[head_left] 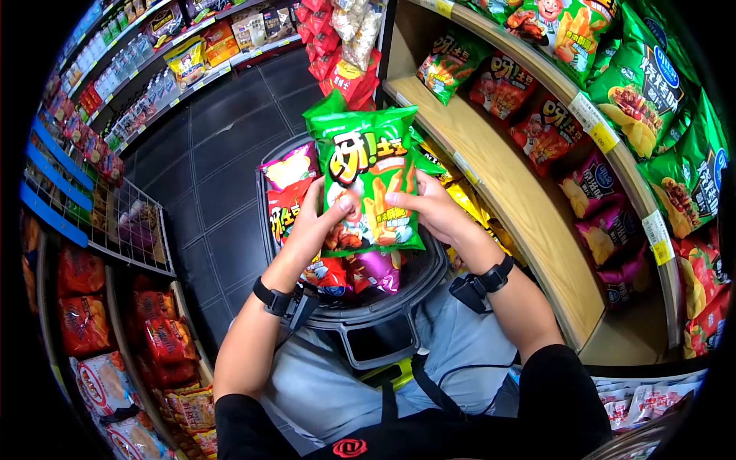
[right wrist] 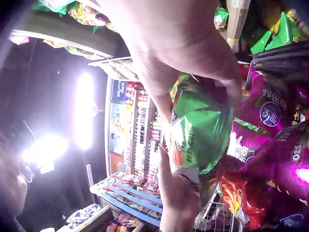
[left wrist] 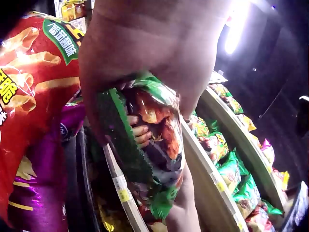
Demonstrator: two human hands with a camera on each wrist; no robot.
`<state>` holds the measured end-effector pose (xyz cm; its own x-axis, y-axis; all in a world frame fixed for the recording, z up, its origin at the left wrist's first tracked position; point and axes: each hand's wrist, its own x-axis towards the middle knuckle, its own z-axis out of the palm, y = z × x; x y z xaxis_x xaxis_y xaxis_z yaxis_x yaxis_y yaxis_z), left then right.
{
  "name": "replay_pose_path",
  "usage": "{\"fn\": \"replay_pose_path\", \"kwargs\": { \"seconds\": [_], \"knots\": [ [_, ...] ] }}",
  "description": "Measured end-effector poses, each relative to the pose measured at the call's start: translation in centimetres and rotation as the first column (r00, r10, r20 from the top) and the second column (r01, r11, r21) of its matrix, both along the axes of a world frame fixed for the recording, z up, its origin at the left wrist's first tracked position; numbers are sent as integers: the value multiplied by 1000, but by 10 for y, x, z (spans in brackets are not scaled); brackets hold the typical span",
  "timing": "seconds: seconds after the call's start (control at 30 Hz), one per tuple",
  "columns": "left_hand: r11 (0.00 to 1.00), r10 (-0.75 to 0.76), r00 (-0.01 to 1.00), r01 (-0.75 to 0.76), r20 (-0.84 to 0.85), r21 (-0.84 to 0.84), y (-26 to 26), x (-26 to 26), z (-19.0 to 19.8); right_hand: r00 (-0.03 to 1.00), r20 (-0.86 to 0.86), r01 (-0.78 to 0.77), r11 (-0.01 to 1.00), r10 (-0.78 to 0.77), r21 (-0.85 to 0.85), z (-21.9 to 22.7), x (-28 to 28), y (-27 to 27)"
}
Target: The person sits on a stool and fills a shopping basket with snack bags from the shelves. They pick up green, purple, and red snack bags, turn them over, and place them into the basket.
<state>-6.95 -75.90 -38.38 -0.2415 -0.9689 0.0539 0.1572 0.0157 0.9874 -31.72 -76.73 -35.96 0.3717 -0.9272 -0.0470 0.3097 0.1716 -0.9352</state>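
Both sides of green chip bag point(head_left: 372, 165) pinched by left hand point(head_left: 316, 221) and right hand point(head_left: 443, 208), thumbs on front, other fingers behind; can't tell whether those are spread or together. Bag held over basket point(head_left: 368, 313) of snack bags point(head_left: 291, 170). Hard squeeze could crush chips; weak pinch could let slick wrapper slip. Second green bag point(head_left: 325, 105), peeking from behind, might slide free. Front one glossy, puffed, creased, with fries picture, bold lettering.
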Motion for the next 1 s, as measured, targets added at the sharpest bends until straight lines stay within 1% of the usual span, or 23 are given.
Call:
{"fn": "replay_pose_path", "kwargs": {
  "seconds": [0.03,0.07,0.1,0.13,0.17,0.2,0.23,0.33,0.37,0.43,0.5,0.63,0.87,1.0],
  "knots": [
    [999,3,1000,-2,26,-40,4,-1,6,999,20,39,999,-38,-20,-2,-2,-3],
    [999,6,1000,-5,22,-41,2,2,2,996,41,77,996,-76,-38,-5,-5,-6],
    [999,14,1000,-13,22,-44,0,3,1,991,86,108,994,-107,-9,-4,-7,-8],
    [998,23,1000,-22,20,-51,-3,4,1,978,120,173,984,-168,-35,-5,-8,-11],
    [999,22,1000,-23,19,33,-1,8,0,967,161,202,979,-195,-31,-4,-10,-14],
    [999,26,1000,-27,14,33,-1,9,-1,953,203,232,972,-223,-23,-5,-13,-16],
    [999,18,1000,-18,14,32,-2,11,-3,944,216,260,965,-250,-19,-5,-17,-18],
    [999,6,1000,-6,-7,32,-3,13,-3,913,182,373,928,-366,-4,-10,-27,-26],
    [999,23,1000,-24,20,24,-3,13,-4,914,179,370,929,-364,-4,-11,-30,-27],
    [999,45,998,-46,45,16,-4,14,-5,886,178,434,901,-428,5,-12,-32,-27],
    [998,50,993,-53,103,29,-4,15,-6,882,172,443,897,-438,11,-12,-33,-29],
    [999,48,989,-50,140,14,-4,16,-8,880,155,452,892,-449,19,-12,-30,-26],
    [999,48,987,-51,151,18,-4,17,-9,898,154,417,909,-411,-6,-9,-26,-23],
    [998,48,987,-52,153,20,-3,16,-9,897,149,422,907,-416,-6,-10,-27,-24]
  ]
}}
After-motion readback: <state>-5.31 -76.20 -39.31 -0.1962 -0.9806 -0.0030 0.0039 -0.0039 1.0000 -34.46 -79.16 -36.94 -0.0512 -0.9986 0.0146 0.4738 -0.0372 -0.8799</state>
